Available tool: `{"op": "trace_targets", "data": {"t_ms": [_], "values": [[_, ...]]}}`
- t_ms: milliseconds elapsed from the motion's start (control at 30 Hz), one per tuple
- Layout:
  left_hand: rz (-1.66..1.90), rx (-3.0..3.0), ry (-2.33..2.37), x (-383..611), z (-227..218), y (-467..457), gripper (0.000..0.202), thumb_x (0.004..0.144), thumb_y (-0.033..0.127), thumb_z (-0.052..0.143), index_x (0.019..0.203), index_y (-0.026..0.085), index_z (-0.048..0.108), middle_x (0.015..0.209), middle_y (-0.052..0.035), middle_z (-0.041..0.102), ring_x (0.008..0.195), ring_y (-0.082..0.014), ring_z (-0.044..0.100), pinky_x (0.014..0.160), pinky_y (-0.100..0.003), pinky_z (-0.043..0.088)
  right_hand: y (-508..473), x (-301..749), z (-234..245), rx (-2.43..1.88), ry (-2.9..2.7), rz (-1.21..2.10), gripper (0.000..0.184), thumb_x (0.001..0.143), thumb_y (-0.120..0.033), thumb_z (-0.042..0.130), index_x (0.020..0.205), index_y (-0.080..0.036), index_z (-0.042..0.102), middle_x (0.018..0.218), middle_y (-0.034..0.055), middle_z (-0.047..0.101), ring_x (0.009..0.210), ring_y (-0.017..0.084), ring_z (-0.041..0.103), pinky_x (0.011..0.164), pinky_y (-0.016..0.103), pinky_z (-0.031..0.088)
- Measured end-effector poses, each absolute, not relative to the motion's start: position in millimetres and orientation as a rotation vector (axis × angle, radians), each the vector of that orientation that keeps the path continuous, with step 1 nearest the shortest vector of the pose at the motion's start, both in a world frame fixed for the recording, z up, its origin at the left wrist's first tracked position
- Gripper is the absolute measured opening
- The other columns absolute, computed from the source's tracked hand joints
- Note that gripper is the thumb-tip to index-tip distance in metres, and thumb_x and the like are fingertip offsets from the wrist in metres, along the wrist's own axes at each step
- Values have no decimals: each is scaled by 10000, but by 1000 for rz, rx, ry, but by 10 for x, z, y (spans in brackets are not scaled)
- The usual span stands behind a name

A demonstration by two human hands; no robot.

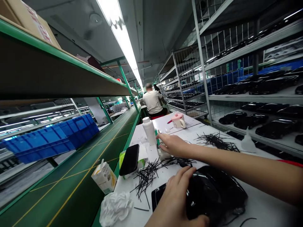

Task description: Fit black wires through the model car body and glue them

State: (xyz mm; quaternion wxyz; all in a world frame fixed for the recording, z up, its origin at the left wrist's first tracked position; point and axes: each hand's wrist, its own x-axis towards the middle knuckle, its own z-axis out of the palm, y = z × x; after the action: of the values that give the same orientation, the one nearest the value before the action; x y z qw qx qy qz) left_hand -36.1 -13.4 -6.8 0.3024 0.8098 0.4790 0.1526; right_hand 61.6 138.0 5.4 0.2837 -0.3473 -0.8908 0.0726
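Note:
My left hand (176, 197) rests on a glossy black car-shaped shell (213, 192) lying on the white table (265, 208), fingers curved over its front. My right hand (171, 144) reaches across the table to the left, fingers closed around a small white object (163, 154) beside a white bottle (149, 130). Thin black sticks (151, 173) lie scattered between both hands. What exactly the right fingers pinch is partly hidden.
A black phone (130, 159) leans on a green-white pack, with a drink carton (104, 176) and crumpled tissue (115, 206) near the green conveyor (78, 176). Another stick pile (215, 141), a pink dispenser (178, 120), a seated person (153, 102), blue crates (52, 138) and racks of black shells (267, 124) surround.

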Motion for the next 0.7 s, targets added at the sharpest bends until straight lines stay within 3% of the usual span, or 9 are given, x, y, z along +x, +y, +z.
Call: {"op": "trace_targets", "data": {"t_ms": [67,133,233,333,400,500,567,633,700], "values": [[394,2092,1300,-367,26,-183,963,658,226,759,1517,229,322,1619,-90,242,1481,-326,245,1227,-499,226,1301,612,39,-868,-2453,195,245,965,-285,589,1174,-157,602,1114,67,646,944,199,643,846,411,542],[439,2021,1306,-429,152,-237,897,688,274,776,1491,251,374,1618,-76,253,1480,-315,259,1229,-484,228,1274,563,26,-820,-2509,227,200,973,-301,578,1098,-153,627,1040,51,657,909,188,642,834,399,539],[539,1937,1377,-625,317,-260,592,780,396,741,1332,274,566,1512,-50,456,1413,-289,393,1205,-451,285,1331,396,-1,-794,-2538,313,236,977,-335,572,1120,-154,623,1051,58,656,923,194,645,839,407,541],[650,1820,1514,-855,357,-182,327,871,398,622,1155,243,667,1290,-37,655,1242,-253,568,1103,-403,413,1440,157,-58,-800,-2554,441,300,968,-341,590,1209,-163,594,1178,84,629,1020,223,633,880,441,539],[755,1741,1617,-993,309,-83,294,892,422,561,1010,196,706,1108,-50,732,1084,-249,653,979,-369,498,1503,-21,-105,-829,-2583,555,323,960,-335,605,1235,-167,586,1230,93,611,1051,233,627,891,451,540],[961,1704,1871,-1193,180,88,409,934,465,424,827,183,699,949,-49,758,945,-232,690,884,-325,528,1556,-291,-144,-920,-2605,725,352,951,-328,619,1262,-169,573,1261,100,598,1065,241,625,891,456,545],[1082,1655,2043,-1327,89,190,389,950,413,371,874,186,677,981,-60,744,982,-237,677,913,-334,514,1580,-453,-135,-1008,-2585,817,363,950,-324,621,1273,-167,565,1265,102,595,1061,241,628,884,454,549],[1174,1558,2255,-1449,3,272,266,911,351,453,955,190,660,1070,-86,715,1107,-274,627,1013,-386,454,1611,-583,-108,-1108,-2549,901,359,952,-320,619,1271,-166,563,1250,100,602,1036,233,637,864,440,558],[1212,1433,2446,-1544,-83,329,268,859,279,528,1084,185,637,1222,-128,649,1268,-328,518,1107,-454,355,1650,-673,-77,-1200,-2501,984,350,952,-319,619,1261,-164,568,1224,95,613,1007,224,645,840,425,567]]}}
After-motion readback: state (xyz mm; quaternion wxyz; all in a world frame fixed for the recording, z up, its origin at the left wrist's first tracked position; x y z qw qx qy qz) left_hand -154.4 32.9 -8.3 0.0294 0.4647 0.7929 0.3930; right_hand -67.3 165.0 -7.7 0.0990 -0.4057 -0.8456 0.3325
